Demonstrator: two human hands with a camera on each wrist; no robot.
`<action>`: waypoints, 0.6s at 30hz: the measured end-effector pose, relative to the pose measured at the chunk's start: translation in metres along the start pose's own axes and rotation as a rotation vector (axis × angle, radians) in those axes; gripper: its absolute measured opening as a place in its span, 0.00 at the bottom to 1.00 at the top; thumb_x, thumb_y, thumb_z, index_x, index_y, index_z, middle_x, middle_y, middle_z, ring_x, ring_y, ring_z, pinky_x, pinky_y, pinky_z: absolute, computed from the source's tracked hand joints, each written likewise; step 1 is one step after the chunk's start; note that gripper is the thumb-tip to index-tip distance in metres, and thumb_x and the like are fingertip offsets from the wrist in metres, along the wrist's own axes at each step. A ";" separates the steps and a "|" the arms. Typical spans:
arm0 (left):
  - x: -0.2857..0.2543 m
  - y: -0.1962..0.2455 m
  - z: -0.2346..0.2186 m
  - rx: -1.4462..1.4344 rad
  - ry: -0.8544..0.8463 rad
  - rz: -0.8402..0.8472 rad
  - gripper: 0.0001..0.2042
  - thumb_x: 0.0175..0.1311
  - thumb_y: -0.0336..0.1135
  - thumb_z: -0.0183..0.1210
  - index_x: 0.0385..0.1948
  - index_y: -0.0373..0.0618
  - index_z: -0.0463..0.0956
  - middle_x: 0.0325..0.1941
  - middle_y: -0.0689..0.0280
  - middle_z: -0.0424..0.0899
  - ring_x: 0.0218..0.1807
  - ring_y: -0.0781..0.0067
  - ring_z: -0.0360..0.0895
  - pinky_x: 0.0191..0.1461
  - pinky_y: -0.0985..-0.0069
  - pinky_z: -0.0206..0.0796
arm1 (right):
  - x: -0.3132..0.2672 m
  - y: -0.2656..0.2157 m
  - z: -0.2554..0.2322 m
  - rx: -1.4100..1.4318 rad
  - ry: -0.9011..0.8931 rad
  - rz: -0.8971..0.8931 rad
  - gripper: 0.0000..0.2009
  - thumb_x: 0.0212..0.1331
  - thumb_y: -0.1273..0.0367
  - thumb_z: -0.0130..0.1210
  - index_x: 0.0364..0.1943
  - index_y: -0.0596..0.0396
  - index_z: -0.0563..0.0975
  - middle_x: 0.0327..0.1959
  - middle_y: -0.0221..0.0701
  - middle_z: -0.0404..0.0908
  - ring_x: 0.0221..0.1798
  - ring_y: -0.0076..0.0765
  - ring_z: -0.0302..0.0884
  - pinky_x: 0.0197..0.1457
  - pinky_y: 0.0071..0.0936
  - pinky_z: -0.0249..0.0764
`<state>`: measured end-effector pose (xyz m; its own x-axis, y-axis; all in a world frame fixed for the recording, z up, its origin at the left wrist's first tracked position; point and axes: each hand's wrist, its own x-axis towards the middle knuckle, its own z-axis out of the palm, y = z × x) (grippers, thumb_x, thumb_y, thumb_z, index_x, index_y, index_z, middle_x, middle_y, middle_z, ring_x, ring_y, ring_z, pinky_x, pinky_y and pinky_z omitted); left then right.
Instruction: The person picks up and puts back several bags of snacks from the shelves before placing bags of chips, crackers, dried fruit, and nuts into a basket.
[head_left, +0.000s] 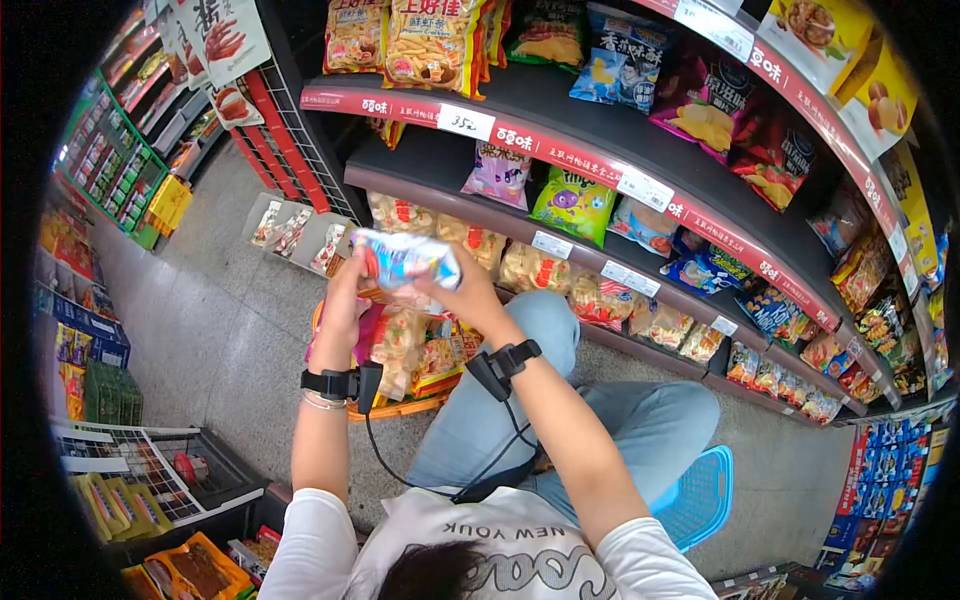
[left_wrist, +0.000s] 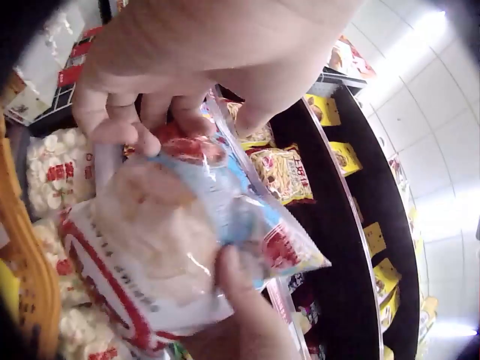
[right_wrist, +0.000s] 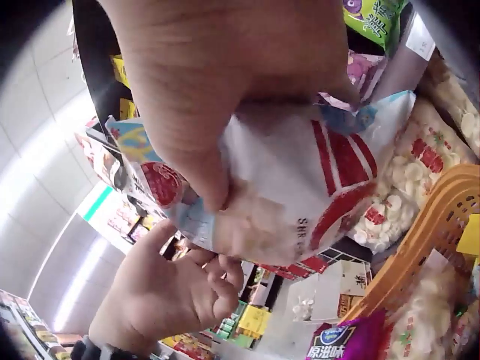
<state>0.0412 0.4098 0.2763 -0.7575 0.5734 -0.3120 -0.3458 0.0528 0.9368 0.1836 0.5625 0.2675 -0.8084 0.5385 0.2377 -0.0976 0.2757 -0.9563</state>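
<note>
A blue-and-white snack bag (head_left: 410, 260) with red stripes is held up over the orange basket (head_left: 400, 408). My right hand (head_left: 470, 290) grips it, the thumb pressed on the white side with the printed red bands (right_wrist: 341, 161). At the bag's other end is my left hand (head_left: 343, 295); its curled fingers and thumb (left_wrist: 266, 112) lie about the bag's edge. Pale chips show through the bag's front (left_wrist: 154, 202). In the basket under both hands lie clear bags of pale snacks (head_left: 398, 345) and a purple packet (right_wrist: 345, 341).
Curved black shelves with red price strips (head_left: 560, 155) rise ahead, filled with snack bags. Clear bags of pale snacks (head_left: 600, 298) line the lowest shelf. A blue basket (head_left: 700, 498) stands on the floor at right. A wire rack (head_left: 140, 470) is at left.
</note>
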 end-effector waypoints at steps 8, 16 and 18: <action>-0.022 -0.020 0.001 -0.134 -0.456 0.280 0.37 0.57 0.38 0.62 0.65 0.38 0.51 0.64 0.59 0.64 0.65 0.66 0.64 0.69 0.70 0.51 | -0.015 -0.023 -0.020 0.807 -0.042 0.327 0.30 0.57 0.60 0.61 0.60 0.59 0.62 0.54 0.34 0.73 0.54 0.27 0.71 0.55 0.25 0.69; -0.049 0.003 0.043 -0.145 -0.440 0.022 0.31 0.57 0.29 0.62 0.62 0.39 0.56 0.58 0.60 0.71 0.57 0.70 0.72 0.59 0.72 0.65 | -0.034 -0.003 -0.044 0.395 -0.039 0.217 0.38 0.54 0.58 0.62 0.64 0.60 0.55 0.58 0.40 0.68 0.60 0.32 0.66 0.61 0.29 0.64; -0.048 0.003 0.054 -0.147 -0.414 0.036 0.29 0.59 0.28 0.59 0.62 0.39 0.57 0.58 0.60 0.71 0.57 0.69 0.72 0.59 0.72 0.66 | -0.047 -0.007 -0.059 0.403 -0.080 0.195 0.42 0.50 0.59 0.66 0.65 0.59 0.54 0.59 0.40 0.67 0.61 0.34 0.64 0.62 0.30 0.63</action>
<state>0.1068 0.4268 0.3024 -0.4949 0.8538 -0.1615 -0.4210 -0.0730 0.9041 0.2567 0.5817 0.2732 -0.8750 0.4817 0.0483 -0.1446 -0.1650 -0.9756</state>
